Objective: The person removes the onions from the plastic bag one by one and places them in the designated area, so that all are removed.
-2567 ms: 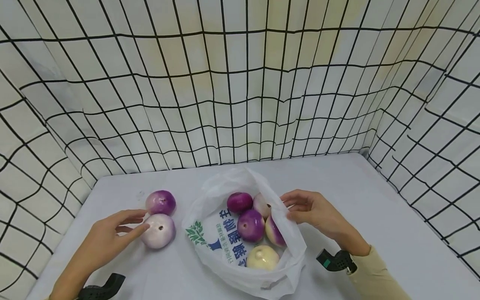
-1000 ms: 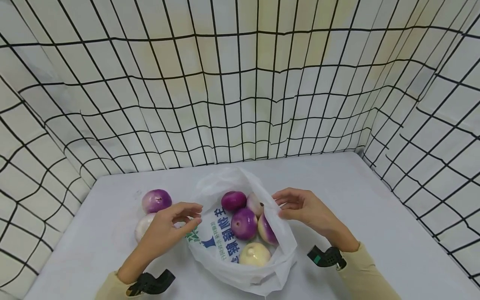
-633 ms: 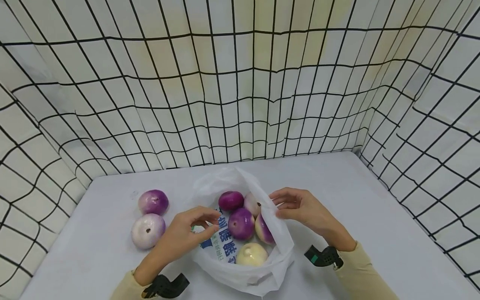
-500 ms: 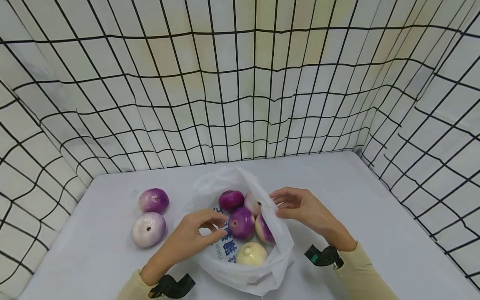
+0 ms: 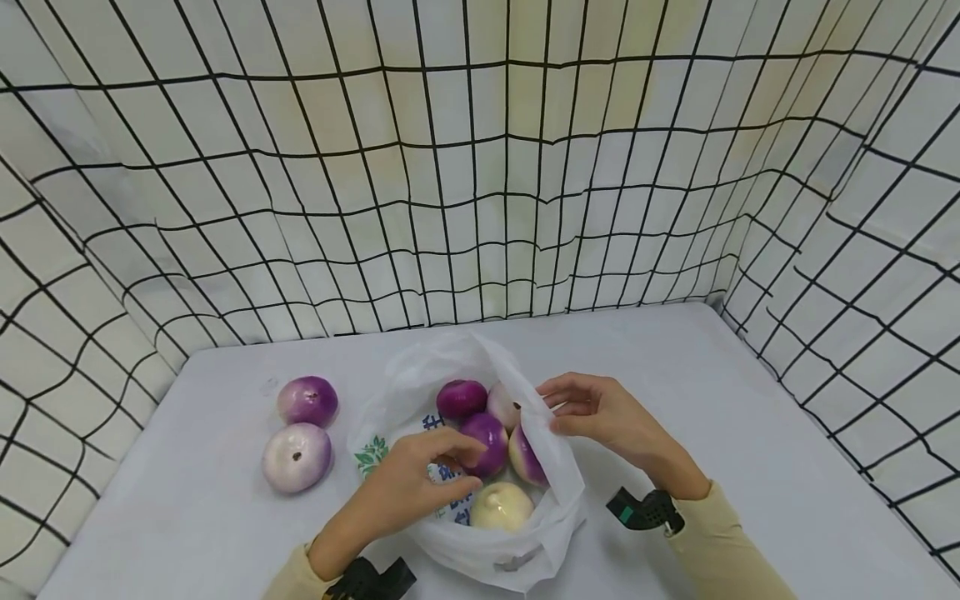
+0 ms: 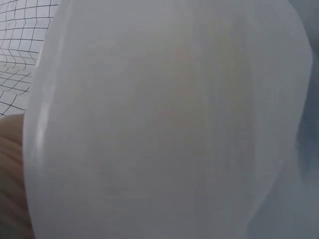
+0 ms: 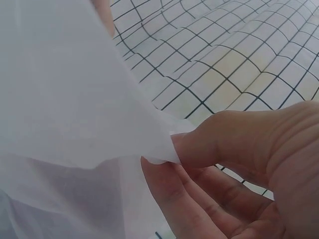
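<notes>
A white plastic bag (image 5: 517,546) with blue and green print lies with its mouth open on the table. Inside are several onions: a dark purple onion (image 5: 461,399), a purple onion (image 5: 491,437), a pale onion (image 5: 501,405), a purple-and-cream onion (image 5: 527,460) and a yellowish onion (image 5: 502,507). My left hand (image 5: 420,475) reaches over the bag's left side, thumb and fingers apart, fingertips right at the purple onion's left side. Bag plastic fills most of the left wrist view. My right hand (image 5: 611,417) pinches the bag's right edge between thumb and forefinger, clearly seen in the right wrist view.
Left of the bag, a purple onion (image 5: 308,401) and a whitish onion (image 5: 297,458) lie side by side on the white table (image 5: 187,500). Black netting (image 5: 480,200) over white walls rises behind the table and at both sides.
My left hand has moved right, from beside the two onions at left to over the open bag and up to the purple onion. The right hand keeps its hold on the bag's edge.
</notes>
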A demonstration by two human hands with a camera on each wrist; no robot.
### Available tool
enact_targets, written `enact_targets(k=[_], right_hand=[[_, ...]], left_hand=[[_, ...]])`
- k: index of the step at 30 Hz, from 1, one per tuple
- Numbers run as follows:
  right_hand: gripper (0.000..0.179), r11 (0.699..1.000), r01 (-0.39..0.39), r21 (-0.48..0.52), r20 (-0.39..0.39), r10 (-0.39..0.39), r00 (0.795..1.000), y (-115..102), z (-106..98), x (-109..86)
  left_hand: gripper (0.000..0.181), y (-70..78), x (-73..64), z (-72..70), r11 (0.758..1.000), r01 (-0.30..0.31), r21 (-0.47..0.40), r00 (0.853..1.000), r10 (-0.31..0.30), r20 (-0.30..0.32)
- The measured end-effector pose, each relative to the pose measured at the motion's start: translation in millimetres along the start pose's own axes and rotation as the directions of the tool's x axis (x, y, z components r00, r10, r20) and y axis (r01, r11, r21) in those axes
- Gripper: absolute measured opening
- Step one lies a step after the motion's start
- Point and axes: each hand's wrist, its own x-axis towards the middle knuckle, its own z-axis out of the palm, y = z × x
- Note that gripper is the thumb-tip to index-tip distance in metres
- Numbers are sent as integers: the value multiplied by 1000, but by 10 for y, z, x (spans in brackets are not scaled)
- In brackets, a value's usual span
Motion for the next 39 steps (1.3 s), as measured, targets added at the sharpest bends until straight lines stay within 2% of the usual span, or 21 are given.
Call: enact_targets(k=[8,14,26,34,39], right_hand=[[43,1000,17,8,16,-17,1000,5,6,1],[44,1000,19,-11,14,-19,1000,-13,-10,1],[45,1000,11,8,28,-11,1000,7,24,5],[45,1000,24,6,46,-24,999,10,26,13],[45,1000,21,1,54,-21,998,13,29,12]], left_hand=[[39,-40,-37,106,993,15,-113,1000,-18,-25],[45,-54,-28,179,978,61,-197,998,-57,26],[53,-83,-67,238,975,122,-186,989,-103,108],[57,-120,-78,243,957,179,-228,978,-149,145],[60,-112,-85,229,956,197,-215,971,-161,174]])
